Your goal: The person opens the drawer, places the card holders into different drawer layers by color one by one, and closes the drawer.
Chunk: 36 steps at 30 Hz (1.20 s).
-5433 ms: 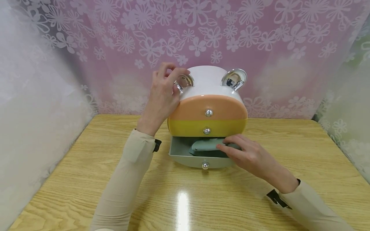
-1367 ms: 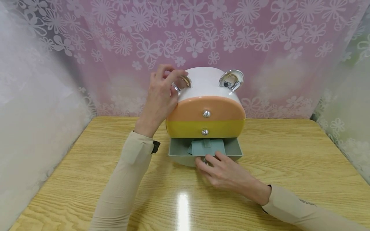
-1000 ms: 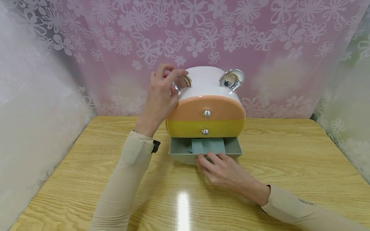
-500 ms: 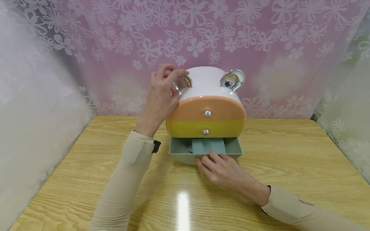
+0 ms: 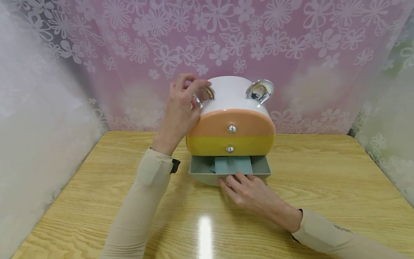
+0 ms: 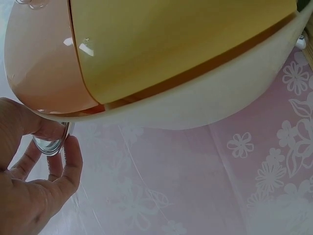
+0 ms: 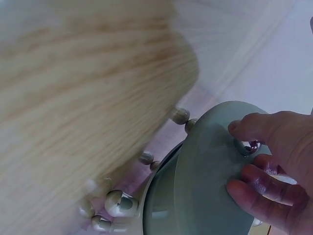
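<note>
A small bear-shaped drawer box (image 5: 230, 93) has a white top, an orange drawer (image 5: 213, 124), a yellow drawer (image 5: 208, 145) and silver ears. Its bottom grey-green drawer (image 5: 203, 178) is pulled out. Inside lies a pale teal flat case (image 5: 226, 166) with a strap tab, perhaps a wallet. My left hand (image 5: 182, 106) holds the left silver ear (image 6: 48, 147) between thumb and fingers. In front of the bottom drawer, my right hand (image 5: 250, 192) has thumb and curled fingers around its silver knob (image 7: 248, 147). That knob is mostly hidden in the head view.
The box stands on a wood-grain table (image 5: 97, 201) near its back edge. Behind hangs a pink flowered curtain (image 5: 145, 28), with pale sheeting at both sides. The right silver ear (image 5: 260, 91) sticks up untouched. Rounded silver feet (image 7: 121, 203) show under the box.
Earlier my right hand was inside the bottom drawer on the teal case. It has since moved out to the knob, leaving the case lying flat. The last second shows almost no movement.
</note>
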Each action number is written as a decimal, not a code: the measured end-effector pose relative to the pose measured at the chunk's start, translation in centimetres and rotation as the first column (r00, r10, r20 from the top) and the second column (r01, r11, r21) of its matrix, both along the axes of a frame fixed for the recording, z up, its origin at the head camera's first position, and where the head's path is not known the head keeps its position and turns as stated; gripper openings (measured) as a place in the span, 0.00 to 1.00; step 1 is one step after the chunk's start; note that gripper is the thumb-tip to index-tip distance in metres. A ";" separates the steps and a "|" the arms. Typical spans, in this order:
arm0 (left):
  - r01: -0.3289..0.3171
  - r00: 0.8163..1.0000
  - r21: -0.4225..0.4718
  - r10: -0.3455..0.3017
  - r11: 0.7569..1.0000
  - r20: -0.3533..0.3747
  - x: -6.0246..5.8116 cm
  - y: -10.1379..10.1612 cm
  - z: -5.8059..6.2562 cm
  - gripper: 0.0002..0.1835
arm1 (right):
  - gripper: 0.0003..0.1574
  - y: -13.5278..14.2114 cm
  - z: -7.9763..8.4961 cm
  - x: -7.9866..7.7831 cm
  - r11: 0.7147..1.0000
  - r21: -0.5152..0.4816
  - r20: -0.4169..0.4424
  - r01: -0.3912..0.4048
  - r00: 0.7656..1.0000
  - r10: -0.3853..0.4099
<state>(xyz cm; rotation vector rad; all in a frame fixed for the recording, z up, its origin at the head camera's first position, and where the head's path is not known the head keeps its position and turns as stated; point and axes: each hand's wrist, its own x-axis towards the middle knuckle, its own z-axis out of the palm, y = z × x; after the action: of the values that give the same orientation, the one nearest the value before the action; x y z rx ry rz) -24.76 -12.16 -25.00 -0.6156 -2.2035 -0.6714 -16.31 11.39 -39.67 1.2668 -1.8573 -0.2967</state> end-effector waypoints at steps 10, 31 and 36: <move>0.005 1.000 0.012 -0.005 1.000 -0.010 0.0 0.1 0.0 0.25 | 0.34 -0.1 0.2 -0.2 1.000 -0.020 0.037 0.002 0.999 -0.001; 0.018 1.000 0.005 -0.017 1.000 -0.024 -0.2 0.1 0.0 0.25 | 0.28 -0.3 0.0 -1.5 0.999 -0.032 0.092 0.024 0.996 -0.021; 0.015 1.000 0.003 -0.014 1.000 -0.016 -0.2 0.0 0.0 0.25 | 0.24 -0.4 0.0 -1.7 0.999 -0.044 0.096 0.019 0.995 -0.015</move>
<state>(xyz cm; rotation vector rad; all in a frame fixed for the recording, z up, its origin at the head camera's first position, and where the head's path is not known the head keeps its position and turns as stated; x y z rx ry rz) -24.98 -12.13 -25.04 -0.6337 -2.1847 -0.6754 -18.03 11.03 -39.64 1.2545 -1.9456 -0.2058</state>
